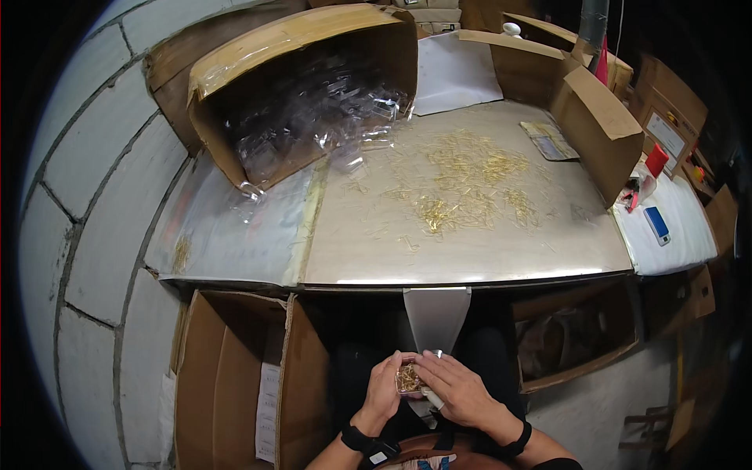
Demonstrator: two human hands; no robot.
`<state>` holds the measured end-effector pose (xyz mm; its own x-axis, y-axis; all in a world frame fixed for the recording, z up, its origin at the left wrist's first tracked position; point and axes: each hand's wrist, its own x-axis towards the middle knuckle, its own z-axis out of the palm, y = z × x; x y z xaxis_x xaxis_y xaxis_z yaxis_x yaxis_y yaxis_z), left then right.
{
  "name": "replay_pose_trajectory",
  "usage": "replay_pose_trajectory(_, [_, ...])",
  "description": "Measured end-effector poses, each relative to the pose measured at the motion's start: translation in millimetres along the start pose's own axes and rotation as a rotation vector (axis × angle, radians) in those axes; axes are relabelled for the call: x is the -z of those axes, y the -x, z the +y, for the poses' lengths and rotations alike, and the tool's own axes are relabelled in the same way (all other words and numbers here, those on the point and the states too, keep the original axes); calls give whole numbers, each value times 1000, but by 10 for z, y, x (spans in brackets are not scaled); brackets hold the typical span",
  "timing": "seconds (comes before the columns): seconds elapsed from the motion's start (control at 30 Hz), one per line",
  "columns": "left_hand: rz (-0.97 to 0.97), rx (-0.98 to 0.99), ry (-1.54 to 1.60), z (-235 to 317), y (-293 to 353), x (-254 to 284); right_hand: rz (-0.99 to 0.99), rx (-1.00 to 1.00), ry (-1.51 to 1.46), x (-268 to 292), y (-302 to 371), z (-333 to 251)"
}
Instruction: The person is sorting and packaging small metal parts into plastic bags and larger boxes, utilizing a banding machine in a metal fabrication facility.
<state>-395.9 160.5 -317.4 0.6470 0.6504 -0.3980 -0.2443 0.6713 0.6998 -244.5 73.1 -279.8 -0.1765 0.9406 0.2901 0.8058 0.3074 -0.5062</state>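
In my lap, just below the table's front edge, I hold a small clear plastic box (408, 378) filled with thin gold wire pieces. My left hand (381, 392) wraps round its left side. My right hand (464, 393) bears on its right side, with the fingers close together and reaching over the edge. A clear, shiny part, perhaps the lid, shows by the right fingertips, and a pale piece (432, 398) lies under that hand. On the table (360, 258), loose gold wire pieces (478, 176) are spread out, with a denser heap near the middle.
A tipped cardboard box (301, 39) full of clear plastic boxes (321, 117) stands at the back left. Cardboard walls (599, 102) edge the right side. A blue and white device (657, 225) lies at the far right. Open cartons (227, 368) flank my legs below the table.
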Motion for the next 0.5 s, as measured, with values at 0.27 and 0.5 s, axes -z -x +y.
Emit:
replay_pose_trajectory(0.27, [1,-47,28,-18,-15,72,7,-80,-36,48,-61,52])
replay_pose_trajectory(0.5, [42,-58,162,-52,-53,87,-2,-61,0,64,-155,-86])
